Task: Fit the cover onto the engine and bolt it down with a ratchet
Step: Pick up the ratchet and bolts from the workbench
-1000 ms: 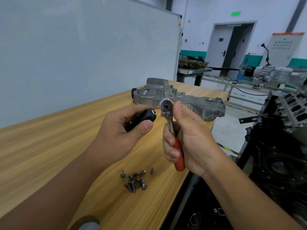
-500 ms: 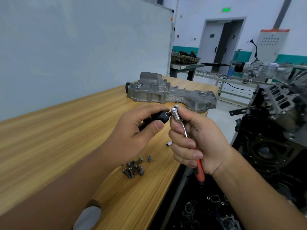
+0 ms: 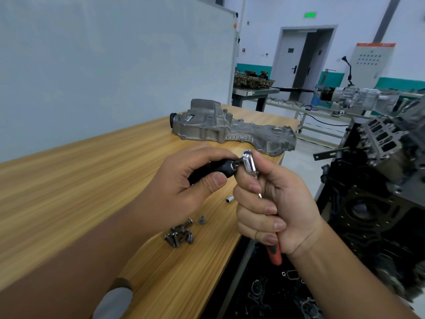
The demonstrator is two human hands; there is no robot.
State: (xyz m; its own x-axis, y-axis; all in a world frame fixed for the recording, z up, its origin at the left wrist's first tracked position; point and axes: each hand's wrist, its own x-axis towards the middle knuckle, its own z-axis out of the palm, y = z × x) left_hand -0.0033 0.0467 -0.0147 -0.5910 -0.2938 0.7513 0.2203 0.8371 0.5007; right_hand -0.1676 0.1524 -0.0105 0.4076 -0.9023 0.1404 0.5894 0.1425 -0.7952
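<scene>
Wooden bench (image 3: 69,192), running from the lower left toward the far right, beside a pale partition wall (image 3: 103,65). Dark engine (image 3: 379,192), standing off the bench's right edge, its upper block showing a row of rectangular openings. Grey cast cover (image 3: 232,130), lying flat on the far end of the bench, apart from the engine and untouched by either hand; a black round cap sits on its left end. Left hand (image 3: 184,194), raised above the bench, fingers and thumb curled round a black cylindrical tool piece (image 3: 213,169), which points right. Right hand (image 3: 273,203), just beside the left, fingers wrapped round the ratchet (image 3: 249,161), held nearly upright: chrome head at the top, above the index finger, red grip emerging below the little finger. The tip of the black piece meets the small square stub on the ratchet head; whether it is fully seated cannot be told. Bolts (image 3: 179,234), a loose cluster on the bench below the hands, with one more lying a little to the right of the rest. Small chrome socket (image 3: 230,199), lying on its side on the bench between the two hands, near the bench edge.
</scene>
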